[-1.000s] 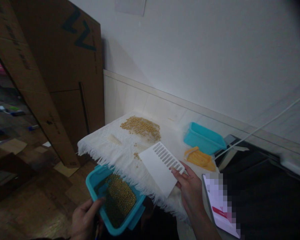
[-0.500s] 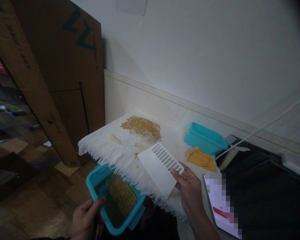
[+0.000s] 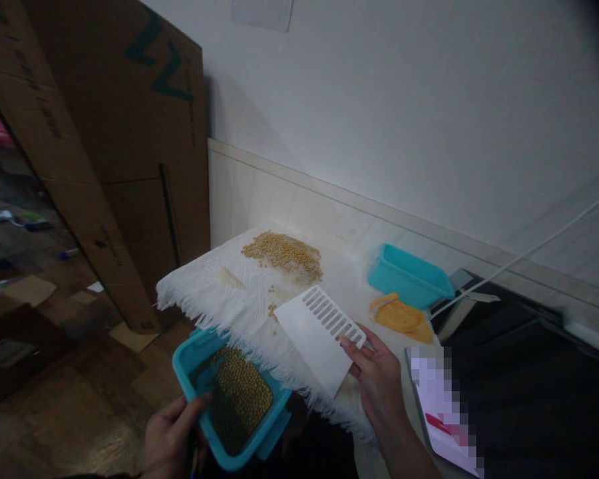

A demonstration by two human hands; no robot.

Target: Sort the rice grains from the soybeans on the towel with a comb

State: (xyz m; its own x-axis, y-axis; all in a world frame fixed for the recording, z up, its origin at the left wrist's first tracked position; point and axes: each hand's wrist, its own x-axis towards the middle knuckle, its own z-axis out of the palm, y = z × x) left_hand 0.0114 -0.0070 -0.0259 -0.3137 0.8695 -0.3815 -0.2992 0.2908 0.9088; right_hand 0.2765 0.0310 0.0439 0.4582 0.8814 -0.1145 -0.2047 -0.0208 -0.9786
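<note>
My left hand (image 3: 168,436) grips the near edge of a teal plastic tub (image 3: 186,362) filled with tan beans (image 3: 239,396), held just below the fringed edge of a white cloth (image 3: 214,296). My right hand (image 3: 377,376) pinches a flat white plastic scraper (image 3: 317,336) with a row of slots, its edge resting on the cloth. A pile of beans (image 3: 283,254) lies on the cloth farther back, and a few stray beans (image 3: 272,309) sit just left of the scraper.
A second teal tub (image 3: 409,276) and a yellow cloth (image 3: 399,316) lie at the right of the tabletop. A white cable (image 3: 524,253) crosses above a dark surface. Tall cardboard boxes (image 3: 104,133) stand at the left, with wooden floor (image 3: 60,399) below.
The scraper and my right hand have drifted slightly left and toward me. The left hand and its tub have barely moved.
</note>
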